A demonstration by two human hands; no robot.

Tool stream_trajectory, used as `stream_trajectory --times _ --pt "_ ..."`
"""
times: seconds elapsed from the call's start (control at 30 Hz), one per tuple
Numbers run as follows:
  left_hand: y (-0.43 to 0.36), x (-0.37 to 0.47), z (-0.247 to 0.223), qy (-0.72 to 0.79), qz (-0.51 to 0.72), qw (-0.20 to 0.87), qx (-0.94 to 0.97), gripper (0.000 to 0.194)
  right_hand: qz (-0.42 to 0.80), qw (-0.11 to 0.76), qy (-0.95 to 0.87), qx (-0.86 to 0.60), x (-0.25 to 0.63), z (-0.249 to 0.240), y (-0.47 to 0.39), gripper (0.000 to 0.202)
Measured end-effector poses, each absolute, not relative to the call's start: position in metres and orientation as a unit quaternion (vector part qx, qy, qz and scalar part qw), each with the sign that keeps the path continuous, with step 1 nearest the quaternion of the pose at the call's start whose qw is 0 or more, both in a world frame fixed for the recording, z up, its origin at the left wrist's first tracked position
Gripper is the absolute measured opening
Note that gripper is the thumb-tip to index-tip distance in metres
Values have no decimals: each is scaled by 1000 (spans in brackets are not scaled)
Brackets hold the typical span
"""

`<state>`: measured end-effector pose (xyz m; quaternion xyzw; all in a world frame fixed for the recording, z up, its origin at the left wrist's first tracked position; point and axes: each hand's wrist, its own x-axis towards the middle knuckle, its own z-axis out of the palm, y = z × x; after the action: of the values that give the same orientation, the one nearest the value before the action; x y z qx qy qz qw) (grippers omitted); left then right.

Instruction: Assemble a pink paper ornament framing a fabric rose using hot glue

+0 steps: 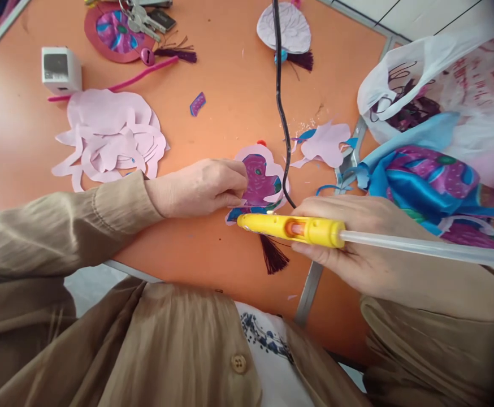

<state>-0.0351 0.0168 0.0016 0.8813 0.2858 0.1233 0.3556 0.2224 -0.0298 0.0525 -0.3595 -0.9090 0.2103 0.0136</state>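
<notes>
My right hand (349, 237) is wrapped round a yellow hot glue gun (268, 225). A long translucent glue stick (416, 246) runs out of its back end. The gun's front end lies over a blue and purple patterned strip (247, 213) with a dark tassel (273, 254) below it. My left hand (208, 186) has its fingers closed on the left edge of a pink-bordered purple fabric piece (259, 181); the fingertips are partly hidden. A black cord (278, 85) crosses the table down to my right hand.
Pink cut-outs (115, 138) lie in a pile at the left, near a white charger plug (61, 70) and a pink pipe cleaner (145, 73). Keys (143, 20) rest on a round tasselled ornament (98, 48). A plastic bag (369, 102) and shiny patterned fabric (433, 175) occupy the right side.
</notes>
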Motion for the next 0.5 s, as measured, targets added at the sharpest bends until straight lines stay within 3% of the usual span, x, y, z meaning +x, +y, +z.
stream_trajectory --times 0.5 --pt "16 -35 3 288 116 366 878 21 205 6 -913 -352 217 53 -28 24"
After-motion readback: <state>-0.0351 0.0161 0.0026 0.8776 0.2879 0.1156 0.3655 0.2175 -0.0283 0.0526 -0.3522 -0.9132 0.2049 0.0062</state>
